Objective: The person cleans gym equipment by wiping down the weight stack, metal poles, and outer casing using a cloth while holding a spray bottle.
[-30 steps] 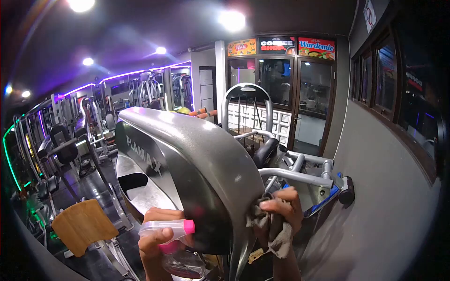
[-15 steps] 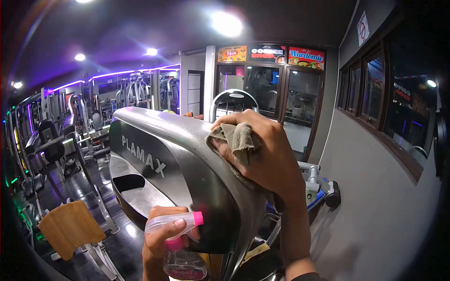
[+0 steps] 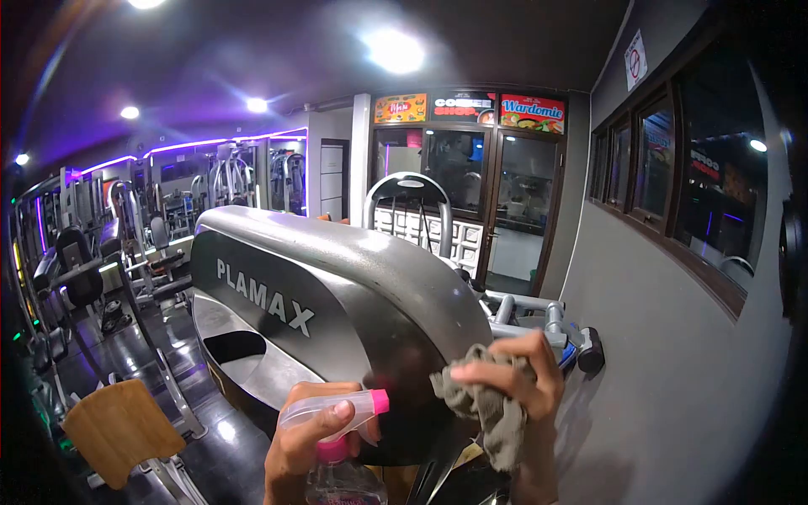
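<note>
In my left hand (image 3: 290, 446) is a clear spray bottle (image 3: 345, 484) with a pink collar and pink nozzle tip. My fingers wrap its neck and trigger head, and the nozzle points right. A crumpled grey-green cloth (image 3: 492, 412) is bunched in my right hand (image 3: 522, 379), its loose end hanging down. That hand is at the right end of the grey machine cover (image 3: 337, 244); whether the cloth touches it I cannot tell. The cover's dark side panel (image 3: 261, 295) carries the letters PLAMAX, with an oval opening below them.
A brown padded seat (image 3: 122, 429) stands low at the left. Gym machines (image 3: 126, 244) line the left and back. Behind the cover rises a silver arched frame (image 3: 410, 189), before glass doors (image 3: 522, 194). A grey wall (image 3: 656, 362) with windows runs along the right.
My right hand has come off the cover's top with the cloth and moved down and right to its end. The left hand and bottle sit slightly lower and further right in view.
</note>
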Tool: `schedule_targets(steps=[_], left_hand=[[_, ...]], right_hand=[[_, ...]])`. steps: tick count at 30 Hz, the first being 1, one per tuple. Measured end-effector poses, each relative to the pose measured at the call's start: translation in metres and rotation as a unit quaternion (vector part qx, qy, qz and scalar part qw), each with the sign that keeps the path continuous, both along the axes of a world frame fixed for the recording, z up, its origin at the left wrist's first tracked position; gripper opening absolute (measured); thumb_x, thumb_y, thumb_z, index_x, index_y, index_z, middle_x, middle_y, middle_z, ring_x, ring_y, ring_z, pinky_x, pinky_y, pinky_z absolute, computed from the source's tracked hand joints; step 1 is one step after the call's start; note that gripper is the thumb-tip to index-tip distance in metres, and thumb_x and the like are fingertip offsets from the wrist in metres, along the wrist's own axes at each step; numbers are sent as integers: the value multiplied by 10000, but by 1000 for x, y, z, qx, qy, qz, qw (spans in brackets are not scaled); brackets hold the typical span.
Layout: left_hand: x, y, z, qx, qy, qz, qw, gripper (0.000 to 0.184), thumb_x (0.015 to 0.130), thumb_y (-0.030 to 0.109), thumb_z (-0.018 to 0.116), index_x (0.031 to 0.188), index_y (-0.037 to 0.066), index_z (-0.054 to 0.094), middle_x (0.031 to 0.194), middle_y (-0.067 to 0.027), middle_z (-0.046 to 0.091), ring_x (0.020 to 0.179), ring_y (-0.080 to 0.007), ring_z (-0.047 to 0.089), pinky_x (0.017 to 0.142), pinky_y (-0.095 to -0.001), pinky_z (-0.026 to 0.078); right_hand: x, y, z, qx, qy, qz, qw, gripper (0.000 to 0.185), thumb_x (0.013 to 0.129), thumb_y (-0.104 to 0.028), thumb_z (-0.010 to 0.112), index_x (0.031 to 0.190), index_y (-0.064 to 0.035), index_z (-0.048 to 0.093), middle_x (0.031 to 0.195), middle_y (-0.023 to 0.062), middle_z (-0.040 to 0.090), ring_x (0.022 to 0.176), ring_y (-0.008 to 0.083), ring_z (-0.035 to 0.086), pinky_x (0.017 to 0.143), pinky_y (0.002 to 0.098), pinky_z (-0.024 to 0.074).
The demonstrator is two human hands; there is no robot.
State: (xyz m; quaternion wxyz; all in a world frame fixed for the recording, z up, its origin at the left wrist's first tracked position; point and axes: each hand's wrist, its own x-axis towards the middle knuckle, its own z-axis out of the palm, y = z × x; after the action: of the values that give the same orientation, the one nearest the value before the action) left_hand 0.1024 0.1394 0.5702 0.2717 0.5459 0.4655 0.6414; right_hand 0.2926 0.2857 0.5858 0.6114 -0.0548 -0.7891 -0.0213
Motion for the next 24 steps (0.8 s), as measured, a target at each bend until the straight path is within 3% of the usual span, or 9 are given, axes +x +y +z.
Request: schedule_targets(steps=[1,2,8,11,13,15,16,19,24], left_hand=[[0,-1,3,-1,1,-5,1000,605,813,566,547,772,-19,695,688,-102,665,533,-151,607,495,-244,440],[1,-2,7,-10,14,6,1000,613,817,577,541,768,-15,695,686,-101,664,535,-151,606,495,-243,438],[-24,-1,15,15,38,5,999,661,820,617,516,754,-18,687,675,-104,660,516,-154,597,480,-242,427],[-35,-1,15,47,31,1,998,680,824,616,511,743,-38,680,661,-117,654,491,-161,589,459,-247,438],[-42,-3,15,44,23,-11,999,684,829,605,517,748,-54,682,658,-131,653,483,-167,587,445,-252,455],[-48,-3,13,36,10,-23,999,687,825,604,526,757,-61,687,663,-143,657,477,-175,586,434,-256,463],[-50,-3,12,29,10,-24,999,683,821,603,534,762,-60,689,666,-145,659,476,-177,586,436,-255,460],[-55,-4,8,17,6,-25,1000,667,822,591,545,773,-57,695,671,-146,664,473,-180,586,442,-254,456],[-67,-2,-4,-4,3,-27,1000,626,828,559,564,789,-50,703,676,-136,671,486,-174,595,456,-256,448]], right_hand=[[-3,3,13,10,-5,-6,1000,316,711,-236,803,1016,-288,739,865,-14,545,803,162,572,671,316,526],[-10,4,28,22,5,7,1000,269,630,-93,806,879,-169,738,787,22,572,760,172,602,668,304,493],[-50,47,93,9,-77,131,988,247,769,-61,743,1009,-54,680,926,108,688,799,221,672,765,306,513],[-51,44,91,-145,-93,155,973,206,829,-94,714,1018,-26,671,929,105,695,838,173,664,790,287,500],[-44,50,75,-98,-76,116,985,233,878,-149,679,1067,-14,661,939,75,691,875,132,639,812,270,487],[-30,53,60,-215,-39,102,971,370,845,-286,726,1071,3,678,938,142,705,874,242,692,794,354,527],[-20,53,53,-247,-41,137,958,441,874,-346,685,1097,33,662,896,141,698,841,222,674,797,347,513],[-2,42,28,-335,15,160,928,309,905,-208,667,1101,30,659,891,112,690,812,175,650,766,302,501],[-12,38,44,-225,-5,82,971,222,893,-141,675,1068,-4,669,942,120,692,809,193,672,747,311,512]])
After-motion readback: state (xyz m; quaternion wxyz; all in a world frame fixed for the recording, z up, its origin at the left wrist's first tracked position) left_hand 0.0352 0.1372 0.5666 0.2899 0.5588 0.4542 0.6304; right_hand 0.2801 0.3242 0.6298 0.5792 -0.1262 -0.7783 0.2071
